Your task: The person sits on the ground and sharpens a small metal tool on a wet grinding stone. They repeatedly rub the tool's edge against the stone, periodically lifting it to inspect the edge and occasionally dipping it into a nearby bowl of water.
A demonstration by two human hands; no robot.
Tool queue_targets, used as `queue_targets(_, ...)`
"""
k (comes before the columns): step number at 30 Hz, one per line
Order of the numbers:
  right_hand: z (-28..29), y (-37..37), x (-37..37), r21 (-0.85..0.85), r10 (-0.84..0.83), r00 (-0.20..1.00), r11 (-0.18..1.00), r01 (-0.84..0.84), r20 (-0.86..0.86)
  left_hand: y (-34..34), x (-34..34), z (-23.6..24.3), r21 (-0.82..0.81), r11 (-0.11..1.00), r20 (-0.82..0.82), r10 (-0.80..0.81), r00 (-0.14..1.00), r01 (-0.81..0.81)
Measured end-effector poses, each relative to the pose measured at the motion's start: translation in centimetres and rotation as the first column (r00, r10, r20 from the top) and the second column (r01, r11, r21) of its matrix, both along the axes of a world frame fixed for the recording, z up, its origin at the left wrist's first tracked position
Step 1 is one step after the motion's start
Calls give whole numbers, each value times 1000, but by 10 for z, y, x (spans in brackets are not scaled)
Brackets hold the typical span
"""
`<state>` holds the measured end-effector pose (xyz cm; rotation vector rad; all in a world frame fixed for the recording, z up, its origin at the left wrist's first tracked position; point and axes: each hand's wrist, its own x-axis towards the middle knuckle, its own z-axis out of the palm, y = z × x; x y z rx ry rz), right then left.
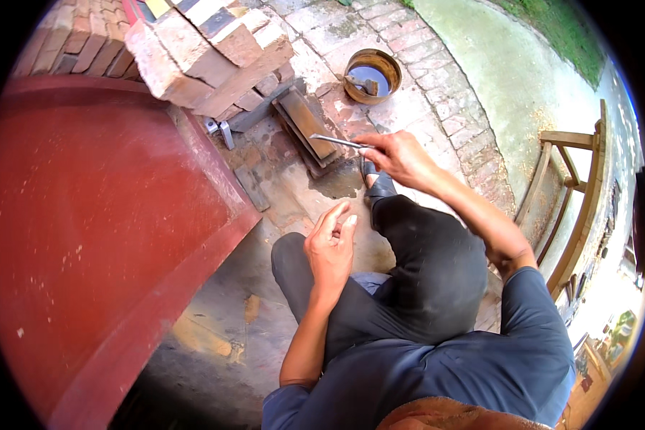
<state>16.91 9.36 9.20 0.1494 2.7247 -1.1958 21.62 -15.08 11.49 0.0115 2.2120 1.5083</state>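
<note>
My right hand [401,159] is closed around a slim metal chisel-like tool [331,140]. The tool's far end points left, over the brown rectangular stone block [306,123]; whether it touches the block I cannot tell. That block looks wet and lies on a darker slab, tilted on the paving. My left hand [330,244] is raised above my left knee, its fingers loosely bent and apart from the thumb, with nothing visible in it. Beyond the block stands a round brown bowl [395,69] with greyish water and a dark lump in it.
A large red panel [100,229] fills the left side. Stacked bricks [201,64] rise at the upper left, close to the block. A wooden bench-like frame [588,193] stands at the right. A flat grey piece [251,188] lies on the paving by the red panel.
</note>
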Motion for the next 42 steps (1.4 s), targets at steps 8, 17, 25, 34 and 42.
queue_targets(8, -128, -22, -1, 114, -30, 995, 993, 41, -92, 29, -60, -104, -323, 921, -183, -285, 941, 216)
queue_targets(17, -136, -21, 1, 86, -70, 997, 994, 72, -25, 50, -94, -148, -469, 799, -64, -457, 887, 377)
queue_targets(25, -130, -13, 1, 160, 19, 995, 986, -34, 94, 44, -102, -161, -504, 763, -77, -507, 858, 406)
queue_targets(34, -133, -16, -44, 317, 55, 995, 948, -25, -87, 51, -143, -156, -578, 714, -125, -556, 822, 395)
queue_targets(42, -139, -15, -39, 278, 22, 998, 961, -7, -50, 53, -140, -153, -521, 731, -21, -527, 849, 441)
